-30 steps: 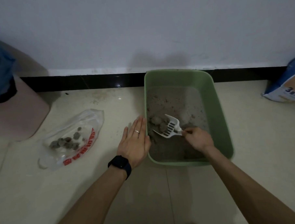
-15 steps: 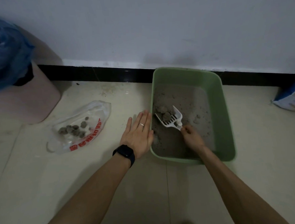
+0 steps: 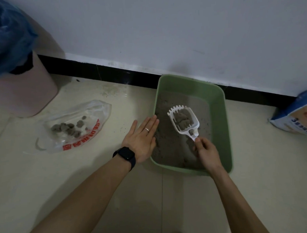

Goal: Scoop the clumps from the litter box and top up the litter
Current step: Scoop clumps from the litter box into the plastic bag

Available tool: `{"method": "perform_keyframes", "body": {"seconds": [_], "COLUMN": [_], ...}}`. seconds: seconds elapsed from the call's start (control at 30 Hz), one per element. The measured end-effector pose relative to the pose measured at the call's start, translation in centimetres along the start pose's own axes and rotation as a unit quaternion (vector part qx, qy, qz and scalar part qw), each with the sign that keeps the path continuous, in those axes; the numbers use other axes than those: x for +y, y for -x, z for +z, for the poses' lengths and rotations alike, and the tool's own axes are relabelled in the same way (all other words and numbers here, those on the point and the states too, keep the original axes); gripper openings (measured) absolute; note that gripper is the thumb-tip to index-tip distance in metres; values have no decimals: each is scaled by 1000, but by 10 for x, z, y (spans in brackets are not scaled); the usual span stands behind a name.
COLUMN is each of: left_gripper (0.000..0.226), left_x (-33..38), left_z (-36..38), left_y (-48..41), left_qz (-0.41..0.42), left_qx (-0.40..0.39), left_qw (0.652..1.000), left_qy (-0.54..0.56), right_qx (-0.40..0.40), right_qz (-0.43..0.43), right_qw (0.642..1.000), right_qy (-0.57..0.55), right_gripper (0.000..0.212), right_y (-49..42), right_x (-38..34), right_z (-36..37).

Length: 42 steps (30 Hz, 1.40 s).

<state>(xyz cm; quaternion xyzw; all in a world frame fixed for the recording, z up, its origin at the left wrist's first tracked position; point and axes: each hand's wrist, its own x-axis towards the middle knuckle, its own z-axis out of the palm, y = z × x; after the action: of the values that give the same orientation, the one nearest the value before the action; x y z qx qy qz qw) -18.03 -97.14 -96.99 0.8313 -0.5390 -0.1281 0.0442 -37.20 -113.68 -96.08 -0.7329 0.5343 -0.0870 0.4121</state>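
One green litter box [image 3: 219, 124] sits on the floor against the black skirting, its long axis running from the person towards the wall. It holds grey litter [image 3: 170, 150].

One white scoop [image 3: 186, 131] is inside the box, over the litter in its middle. The scoop's long axis runs nearly along the box, with the handle at the near end. The toothed edge points to the far wall and leans slightly to the box's left side. Grey clumps [image 3: 183, 122] lie in the scoop's bowl. There look to be two or three, pressed together so the count is unsure.

Two bare forearms reach in from the near side. The right hand [image 3: 206, 152] is inside the box at its near right corner. Its fingers are curled and pinch the very end of the scoop's handle.

The left hand [image 3: 141, 136] lies palm down just outside the box's left wall. Its fingers are straight and close together and the thumb is spread away. The fingertips reach the box's rim. There is one ring [image 3: 146, 129] on a finger and one dark watch [image 3: 125, 155] on the wrist.

Left of the box, well apart from it, one clear plastic bag [image 3: 98, 113] with red print lies flat on the floor. It holds roughly a dozen bagged clumps [image 3: 68, 128]. Farther left stands one pink bin [image 3: 25, 90] with a blue liner [image 3: 5, 34]. Right of the box, one blue-and-white sack [image 3: 297, 117] shows at the frame edge.
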Motion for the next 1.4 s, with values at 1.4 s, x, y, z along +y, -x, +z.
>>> {"method": "perform_keyframes", "body": {"seconds": [1.4], "left_gripper": [63], "left_x": [-119], "left_z": [-45], "left_y": [23], "left_qz": [-134], "left_qx": [-16], "left_qw": [990], "left_qy": [-30], "right_qx": [11], "right_qz": [-90], "right_qw": [996], "right_qy": [18], "right_gripper": [29], "right_y": [30], "right_x": [-72], "right_z": [-5]}}
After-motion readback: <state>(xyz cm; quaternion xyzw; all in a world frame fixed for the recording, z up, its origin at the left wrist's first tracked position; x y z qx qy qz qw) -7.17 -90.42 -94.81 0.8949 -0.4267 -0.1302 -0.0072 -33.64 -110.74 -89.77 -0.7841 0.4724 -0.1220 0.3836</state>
